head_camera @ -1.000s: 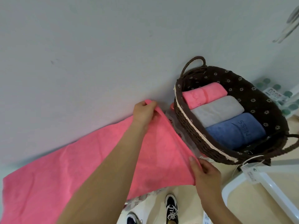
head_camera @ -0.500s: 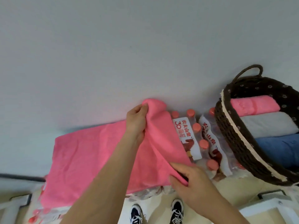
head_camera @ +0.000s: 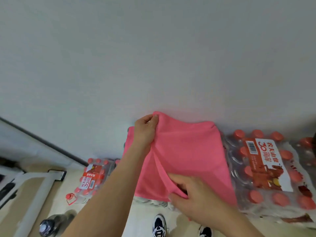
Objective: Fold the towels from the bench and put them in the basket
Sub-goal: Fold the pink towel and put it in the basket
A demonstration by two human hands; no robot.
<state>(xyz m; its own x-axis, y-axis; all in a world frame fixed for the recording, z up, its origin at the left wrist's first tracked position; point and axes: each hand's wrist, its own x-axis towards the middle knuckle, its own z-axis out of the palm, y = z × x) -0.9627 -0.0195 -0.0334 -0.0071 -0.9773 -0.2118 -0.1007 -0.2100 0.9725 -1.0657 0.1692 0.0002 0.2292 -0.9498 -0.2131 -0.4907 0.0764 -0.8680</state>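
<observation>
A pink towel (head_camera: pixel 191 156) lies folded over on itself on top of shrink-wrapped packs of bottled water, against the grey wall. My left hand (head_camera: pixel 145 132) pinches the towel's far upper corner between thumb and fingers. My right hand (head_camera: pixel 189 192) grips the near corner at the front edge, fingers curled into the cloth. The folded flap runs between my two hands. The basket is out of view except for a dark sliver (head_camera: pixel 314 135) at the far right edge.
Packs of red-capped water bottles (head_camera: pixel 266 168) stretch to the right under and beside the towel. Another pack (head_camera: pixel 93 177) sits on the floor to the left, near a white frame (head_camera: pixel 39 189) and a lone dark bottle (head_camera: pixel 46 226). My shoes (head_camera: pixel 159 226) show below.
Both hands have carried the towel's right end over to the left, halving its spread. The view has swung left, so the basket has slid out of frame.
</observation>
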